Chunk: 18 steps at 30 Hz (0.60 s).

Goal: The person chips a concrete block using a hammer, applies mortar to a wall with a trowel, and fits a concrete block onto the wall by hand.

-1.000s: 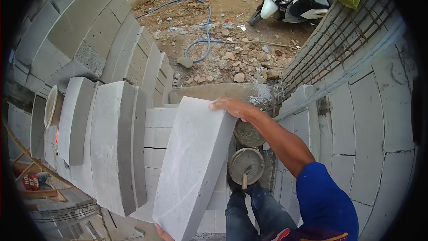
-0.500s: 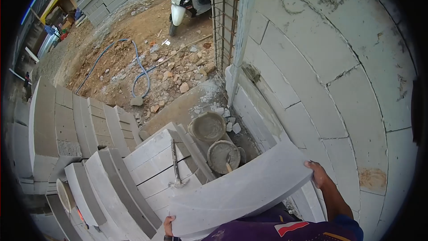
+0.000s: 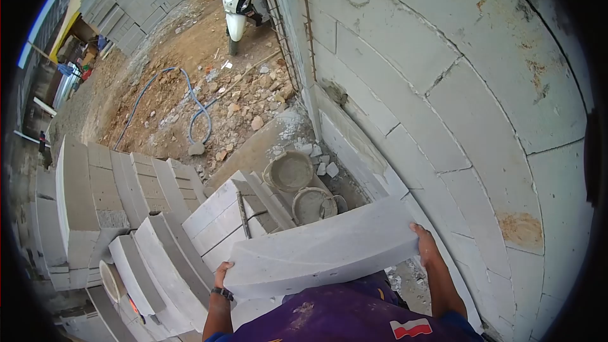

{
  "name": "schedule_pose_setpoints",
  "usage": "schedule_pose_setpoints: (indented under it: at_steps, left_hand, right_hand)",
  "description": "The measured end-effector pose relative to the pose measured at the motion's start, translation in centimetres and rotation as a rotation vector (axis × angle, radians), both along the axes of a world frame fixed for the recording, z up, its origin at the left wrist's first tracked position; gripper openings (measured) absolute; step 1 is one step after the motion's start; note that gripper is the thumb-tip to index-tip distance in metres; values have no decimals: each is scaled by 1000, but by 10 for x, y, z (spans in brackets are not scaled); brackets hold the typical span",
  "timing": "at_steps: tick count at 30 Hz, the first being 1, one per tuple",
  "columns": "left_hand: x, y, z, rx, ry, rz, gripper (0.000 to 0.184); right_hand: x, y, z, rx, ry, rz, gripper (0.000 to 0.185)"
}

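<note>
A long pale-grey concrete block (image 3: 323, 250) is held up in front of my body, one end in each hand. My left hand (image 3: 221, 275) grips its left end, with a dark watch on the wrist. Round the right end, my right hand (image 3: 424, 244) is closed, thumb on the upper edge. Just beyond the block lies a hammer (image 3: 243, 214) on stacked blocks, its head hidden behind the held block. Two buckets, a farther one (image 3: 289, 171) and a nearer one (image 3: 314, 206), contain grey mortar and stand past the block's upper edge.
A block wall (image 3: 437, 114) rises along my right side. Stacked blocks (image 3: 152, 240) fill the left. Ahead are rubble (image 3: 247, 111), a blue hose (image 3: 190, 92) and a parked scooter (image 3: 235, 16). A round pale container (image 3: 113, 280) sits among the left blocks.
The block has come left and closer to my body, its front face turned more toward me. Both hands still hold its ends. My view has shifted too.
</note>
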<state>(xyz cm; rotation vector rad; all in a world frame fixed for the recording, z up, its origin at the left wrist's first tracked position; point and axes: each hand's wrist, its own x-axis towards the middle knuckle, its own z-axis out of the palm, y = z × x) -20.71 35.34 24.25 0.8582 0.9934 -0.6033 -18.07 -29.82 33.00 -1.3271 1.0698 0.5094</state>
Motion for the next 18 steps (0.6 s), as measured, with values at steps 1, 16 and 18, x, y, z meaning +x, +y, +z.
schedule_pose_setpoints:
  at_steps: [1, 16, 18]
  left_hand:
    - [-36, 16, -11, 47, 11, 65, 46]
    - [-335, -36, -117, -35, 70, 893, 57]
    - [-342, -30, -140, 19, 97, 895, 58]
  right_hand:
    - [21, 13, -2, -5, 22, 78, 75]
    - [226, 275, -119, -68, 322, 1029, 85]
    - [235, 305, -103, -91, 348, 1063, 86]
